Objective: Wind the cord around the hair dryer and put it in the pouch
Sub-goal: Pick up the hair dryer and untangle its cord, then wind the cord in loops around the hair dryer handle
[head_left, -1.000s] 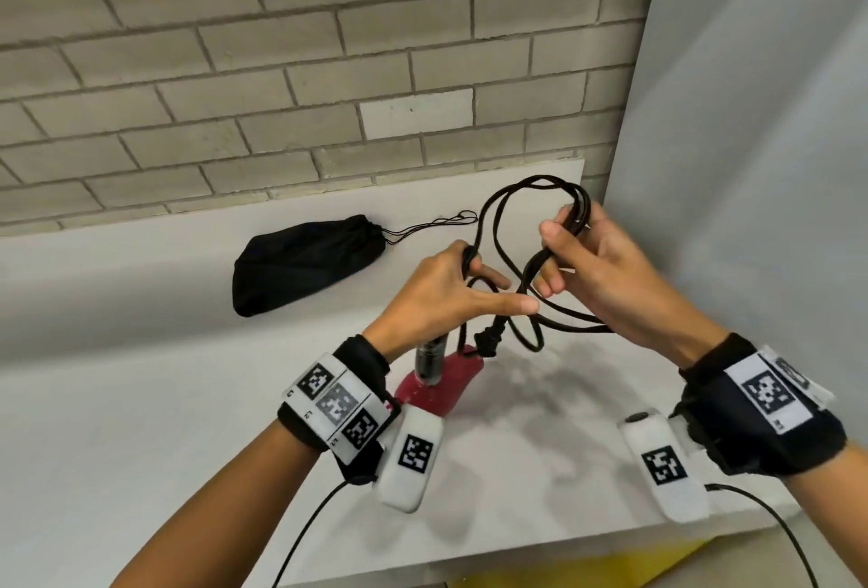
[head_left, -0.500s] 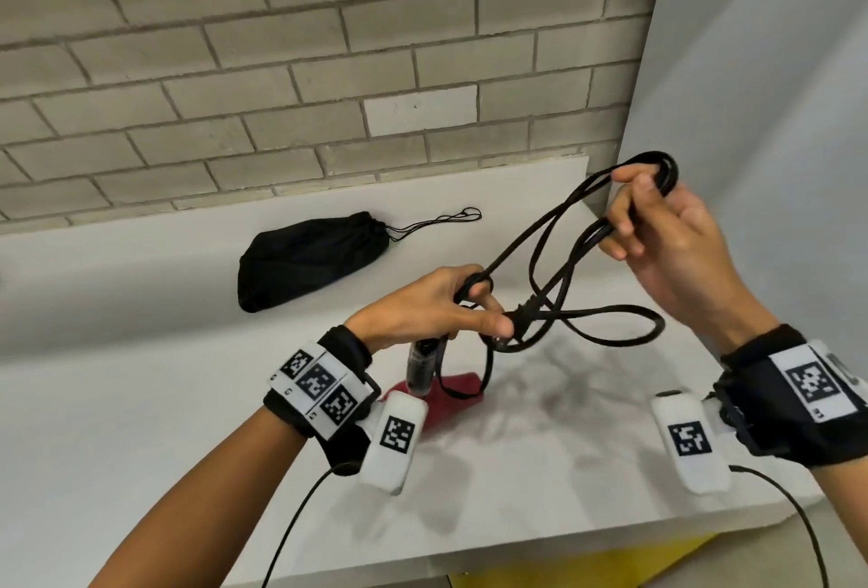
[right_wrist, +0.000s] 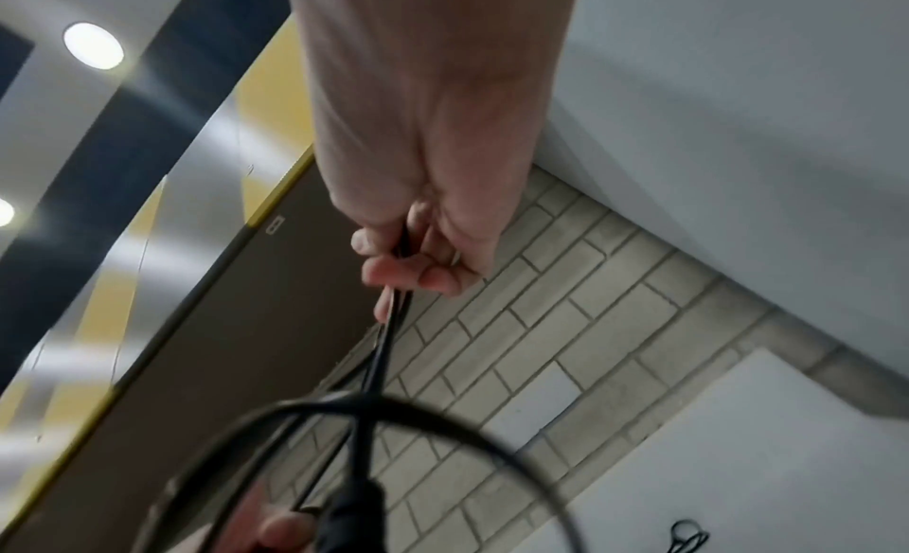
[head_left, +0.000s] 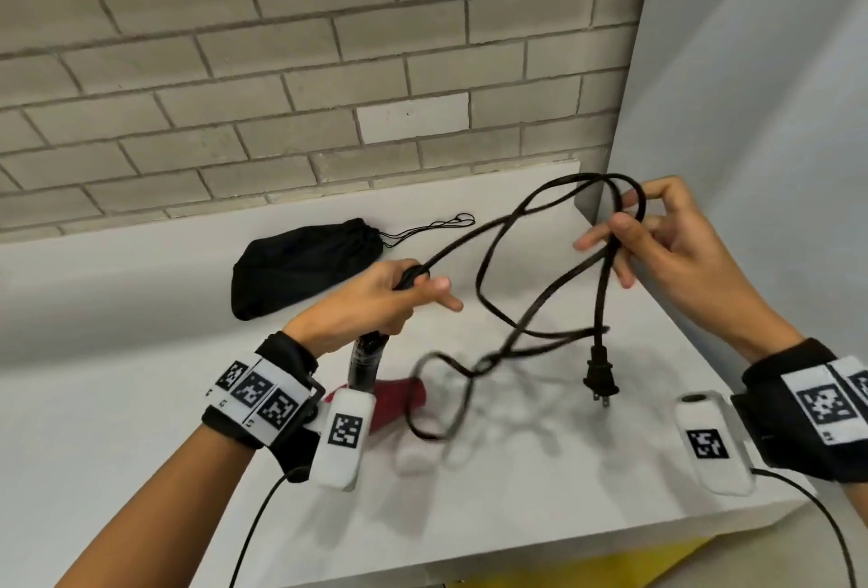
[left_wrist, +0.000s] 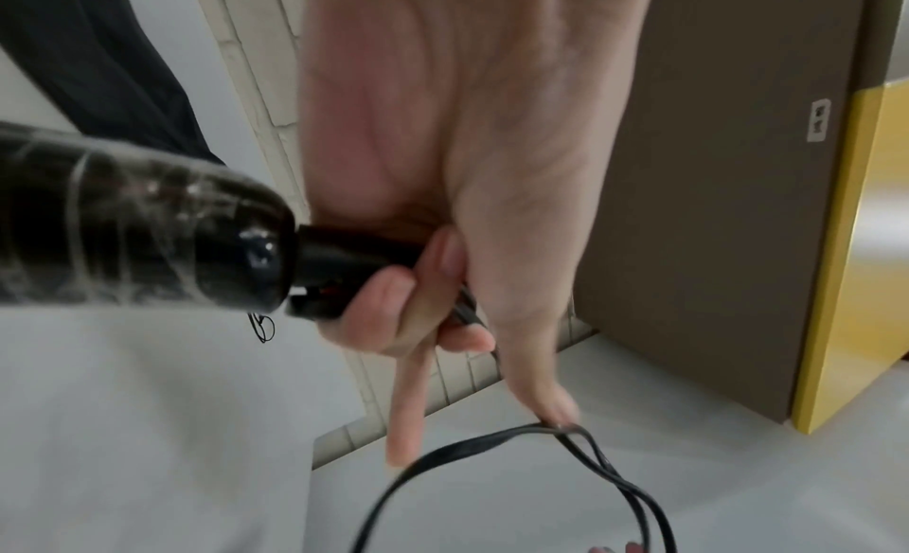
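Observation:
The hair dryer has a black handle (head_left: pixel 364 364) and a red body (head_left: pixel 399 404) low over the white counter (head_left: pixel 141 399). My left hand (head_left: pixel 413 291) grips the cord's stiff end where it leaves the handle (left_wrist: pixel 123 227), index finger straight. The black cord (head_left: pixel 498 254) runs in loose loops to my right hand (head_left: pixel 624 230), which pinches several strands (right_wrist: pixel 401 250) raised at the right. The plug (head_left: pixel 600 378) hangs free below that hand. The black drawstring pouch (head_left: pixel 305 265) lies flat at the back of the counter.
A brick wall (head_left: pixel 282 70) closes the back and a grey panel (head_left: pixel 751 117) the right side. The pouch's drawstring (head_left: pixel 437 228) trails right along the counter. The counter's front edge (head_left: pixel 516 559) is near my wrists, with yellow below it.
My right hand has pulled away to the right with the cord, opening the loops. The plug has left the spot by my left hand and now dangles below the right hand.

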Demonstrator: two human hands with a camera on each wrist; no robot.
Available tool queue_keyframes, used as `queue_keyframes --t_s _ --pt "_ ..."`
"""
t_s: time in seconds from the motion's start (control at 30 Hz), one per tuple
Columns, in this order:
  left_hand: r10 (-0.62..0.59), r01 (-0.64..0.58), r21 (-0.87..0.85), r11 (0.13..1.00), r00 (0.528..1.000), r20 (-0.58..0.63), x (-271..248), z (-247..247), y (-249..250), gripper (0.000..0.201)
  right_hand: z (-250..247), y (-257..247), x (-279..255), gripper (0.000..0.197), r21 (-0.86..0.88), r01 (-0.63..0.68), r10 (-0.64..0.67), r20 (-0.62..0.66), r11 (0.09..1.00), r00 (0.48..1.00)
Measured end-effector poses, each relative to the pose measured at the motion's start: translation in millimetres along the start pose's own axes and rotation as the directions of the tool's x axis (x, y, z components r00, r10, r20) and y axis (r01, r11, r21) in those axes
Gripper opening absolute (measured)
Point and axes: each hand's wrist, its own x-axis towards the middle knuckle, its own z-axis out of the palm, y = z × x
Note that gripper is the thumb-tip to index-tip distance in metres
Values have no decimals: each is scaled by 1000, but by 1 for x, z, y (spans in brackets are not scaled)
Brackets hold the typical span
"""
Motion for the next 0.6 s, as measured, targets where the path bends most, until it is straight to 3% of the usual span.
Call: queue_keyframes --t_s 0.13,0.23,0.3,0.4,0.53,0.6 --pt "51 -59 -70 996 991 -121 1 -10 3 39 0 5 0 7 -56 64 -70 -120 996 990" --pt "40 -40 1 999 991 -127 2 -10 3 37 -5 10 -2 12 -276 25 -98 -252 961 963" --pt "34 -28 35 999 986 -165 3 -12 2 39 -10 13 -3 6 -476 -52 -60 -217 878 974" --pt "44 -63 -46 997 941 -334 5 -27 2 35 -11 27 -9 5 -661 -158 131 -91 733 987" --pt "101 -152 -92 984 903 -417 6 -42 11 34 0 58 -18 22 -823 -59 140 25 565 990" --pt "118 -162 -72 984 905 -409 6 -43 13 34 -2 73 -20 24 -926 2 73 32 377 997"
